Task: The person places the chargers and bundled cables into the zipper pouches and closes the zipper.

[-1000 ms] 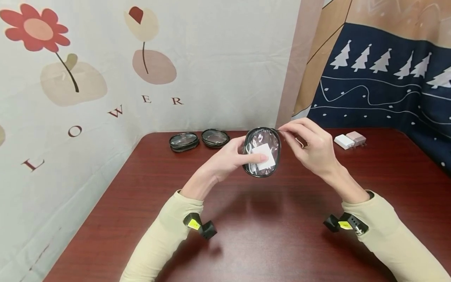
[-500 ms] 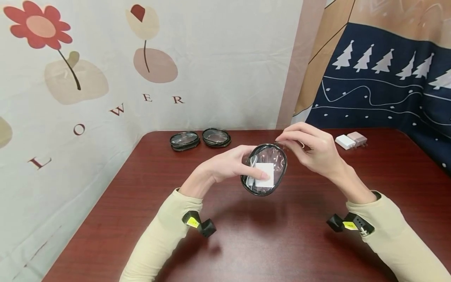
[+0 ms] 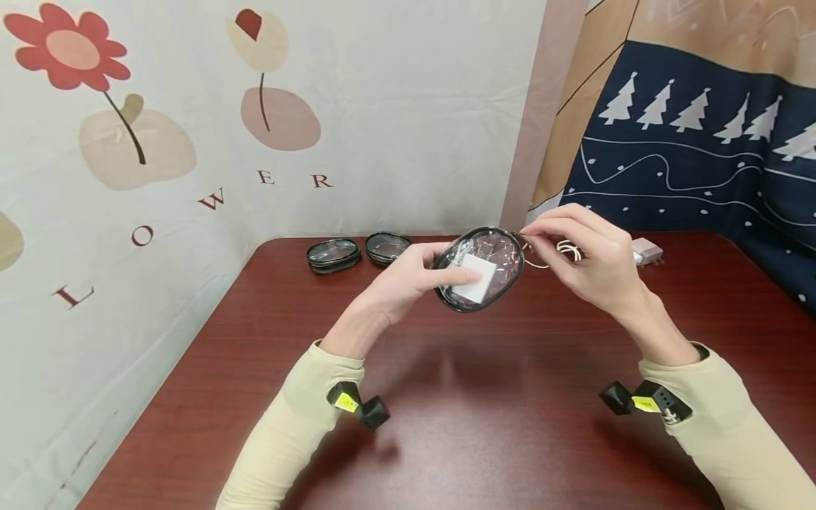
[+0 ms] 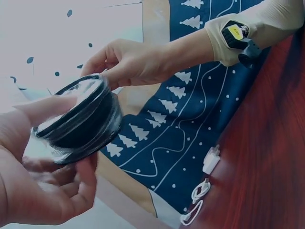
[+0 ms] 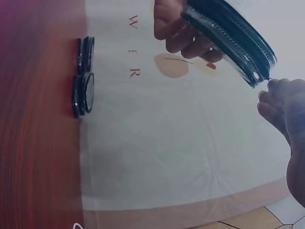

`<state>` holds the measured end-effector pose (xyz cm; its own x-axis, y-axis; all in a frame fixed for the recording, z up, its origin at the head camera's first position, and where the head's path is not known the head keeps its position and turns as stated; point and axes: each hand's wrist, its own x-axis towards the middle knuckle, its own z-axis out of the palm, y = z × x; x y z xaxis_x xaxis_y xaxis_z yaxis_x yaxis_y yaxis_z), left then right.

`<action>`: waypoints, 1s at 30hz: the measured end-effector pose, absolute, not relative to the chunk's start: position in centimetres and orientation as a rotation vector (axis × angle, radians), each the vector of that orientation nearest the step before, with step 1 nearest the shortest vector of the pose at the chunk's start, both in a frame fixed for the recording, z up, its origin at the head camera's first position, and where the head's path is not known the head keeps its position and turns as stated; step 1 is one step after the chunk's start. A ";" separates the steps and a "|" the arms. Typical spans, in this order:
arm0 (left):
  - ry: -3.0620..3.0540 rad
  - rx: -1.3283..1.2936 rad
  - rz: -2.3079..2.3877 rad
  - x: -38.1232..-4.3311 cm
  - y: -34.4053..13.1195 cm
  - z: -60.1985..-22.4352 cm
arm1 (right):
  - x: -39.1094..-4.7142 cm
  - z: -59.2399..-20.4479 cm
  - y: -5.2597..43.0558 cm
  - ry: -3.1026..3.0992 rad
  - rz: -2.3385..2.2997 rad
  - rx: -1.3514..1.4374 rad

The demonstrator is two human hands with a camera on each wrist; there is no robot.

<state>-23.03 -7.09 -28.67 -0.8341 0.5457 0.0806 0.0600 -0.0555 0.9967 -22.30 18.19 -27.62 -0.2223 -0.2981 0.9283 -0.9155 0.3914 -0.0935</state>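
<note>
Above the table, my left hand (image 3: pixel 404 280) grips a small oval zip pouch (image 3: pixel 505 258) of clear plastic with black edging, the thumb across its front. Inside lies a white square item (image 3: pixel 473 280), partly under the thumb. At the pouch's upper right edge, my right hand (image 3: pixel 593 258) pinches the zipper pull (image 5: pixel 269 82) between thumb and forefinger. The right wrist view shows the dark side band of the pouch (image 5: pixel 228 36) running toward those fingertips. In the left wrist view, the fingers (image 4: pixel 71 191) of my left hand support the pouch from underneath.
Two similar black-edged pouches (image 3: pixel 333 255) (image 3: pixel 385 248) lie at the table's back left. A white coiled cable (image 4: pixel 200 191) and a white charger (image 4: pixel 211 160) lie at the back right, beside a pink charger (image 3: pixel 647 251). A printed curtain (image 3: pixel 408 127) hangs behind the table (image 3: pixel 497 425).
The pouch dipped, then came back up, and now leans further to the right. My right hand has shifted right with the pull, and the white cable behind it has come into view.
</note>
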 end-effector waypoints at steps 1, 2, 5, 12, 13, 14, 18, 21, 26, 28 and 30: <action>1.868 0.629 2.001 -23.1 -7.1 -28.7 | -22.3 -27.6 18.2 -1.740 0.848 1.061; 1.850 0.603 2.051 -23.1 -7.0 -28.7 | -22.2 -27.5 18.3 -1.742 0.848 1.057; 1.770 0.519 2.200 -23.3 -7.0 -28.7 | -22.1 -27.5 18.3 -1.750 0.847 1.059; 1.553 0.418 2.438 -23.3 -6.8 -28.5 | -21.9 -27.7 17.9 -1.726 0.858 1.093; 1.514 0.413 2.463 -23.2 -6.8 -28.4 | -21.9 -27.7 17.8 -1.725 0.857 1.099; 1.474 0.408 2.491 -23.2 -6.7 -28.4 | -21.9 -27.8 17.7 -1.723 0.854 1.105; 1.384 0.384 2.569 -23.2 -6.6 -28.4 | -21.9 -27.9 17.3 -1.718 0.830 1.119; 1.409 0.382 2.582 -23.3 -6.6 -28.4 | -21.8 -27.8 17.2 -1.720 0.828 1.125; 1.522 0.440 2.533 -23.3 -7.0 -28.2 | -21.5 -27.6 17.3 -1.730 0.834 1.123; 1.569 0.469 2.515 -23.3 -7.2 -28.0 | -21.4 -27.5 17.3 -1.737 0.825 1.128; 1.615 0.496 2.500 -23.2 -7.4 -27.9 | -21.4 -27.5 17.3 -1.744 0.818 1.134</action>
<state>-23.24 -7.44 -27.88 -0.9385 0.2779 0.2048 0.0724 -0.4216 0.9039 -21.37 17.30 -27.50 -0.2006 -0.3519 0.9143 -0.9279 0.3677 -0.0621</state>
